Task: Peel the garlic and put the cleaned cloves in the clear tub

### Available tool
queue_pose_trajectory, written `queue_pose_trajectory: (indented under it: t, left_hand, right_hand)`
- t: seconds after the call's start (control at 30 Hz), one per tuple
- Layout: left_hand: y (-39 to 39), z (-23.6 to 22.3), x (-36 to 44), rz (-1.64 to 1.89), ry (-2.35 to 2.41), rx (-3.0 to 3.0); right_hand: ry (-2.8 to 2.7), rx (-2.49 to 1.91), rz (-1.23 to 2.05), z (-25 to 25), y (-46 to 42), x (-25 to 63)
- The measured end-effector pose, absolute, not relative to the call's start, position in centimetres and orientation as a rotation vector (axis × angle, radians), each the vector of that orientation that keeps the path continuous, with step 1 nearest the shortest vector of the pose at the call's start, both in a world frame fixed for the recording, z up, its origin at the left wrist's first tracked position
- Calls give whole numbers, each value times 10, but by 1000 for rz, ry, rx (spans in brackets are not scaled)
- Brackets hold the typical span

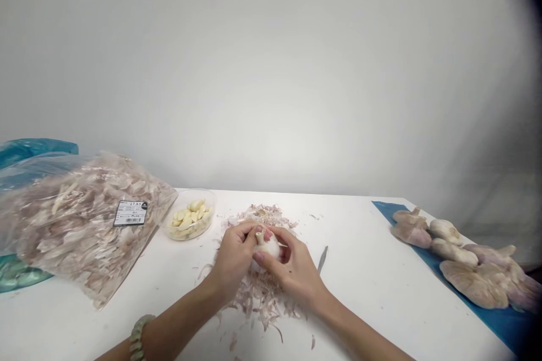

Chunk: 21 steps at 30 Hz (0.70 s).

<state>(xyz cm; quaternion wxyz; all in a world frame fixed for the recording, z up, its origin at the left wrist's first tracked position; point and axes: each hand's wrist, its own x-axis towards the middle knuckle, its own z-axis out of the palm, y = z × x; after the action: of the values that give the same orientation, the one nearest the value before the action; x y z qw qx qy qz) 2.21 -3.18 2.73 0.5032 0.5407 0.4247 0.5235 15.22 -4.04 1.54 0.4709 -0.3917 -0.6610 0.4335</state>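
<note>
**Round white garlic bulb [271,246], gripped from both sides**

So the bulb's sandwiched between the bare left hand [234,255] and bare right hand [298,268], both curled in around it. It's being held over a messy heap of papery pinkish-white skins [263,296] on the plain white worktop [169,304].

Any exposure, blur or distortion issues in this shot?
Head view: wall brightest mid-frame, dimmer toward the edges; head view: dark vignette down the right side, shading the blue sheet's near end; head view: garlic bulbs at right look stretched; head view: left hand and right hand fairly sharp, bag label's small print unreadable.
</note>
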Motion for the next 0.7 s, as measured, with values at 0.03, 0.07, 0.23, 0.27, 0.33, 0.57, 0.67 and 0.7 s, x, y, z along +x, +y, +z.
queue_pose_trajectory:
  t: [0.03,0.07,0.23,0.27,0.33,0.57,0.67,0.7]
  left_hand:
    - [-32,28,22,1265,1020,1297]
    - [-32,28,22,1269,1014,1291]
    - [-33,30,23,1274,989,1245]
    - [-34,30,23,1268,990,1239]
    - [-34,31,23,1264,999,1238]
    - [-35,34,21,1276,970,1164]
    - [-31,34,18,1298,934,1089]
    - [-30,33,18,1297,919,1083]
  right_hand:
    - [-1623,-961,1058,16,-41,152]
    - [-1630,-968,1050,17,-42,152]
    - [-1678,-1024,971,21,-45,151]
    - [-1684,-1028,960,21,-45,152]
    - [-1695,-1030,941,23,-45,152]
    - [-1755,-969,931,21,-47,152]
    - [-1807,-929,906,17,-46,152]
    - [-1812,-928,896,17,-46,152]
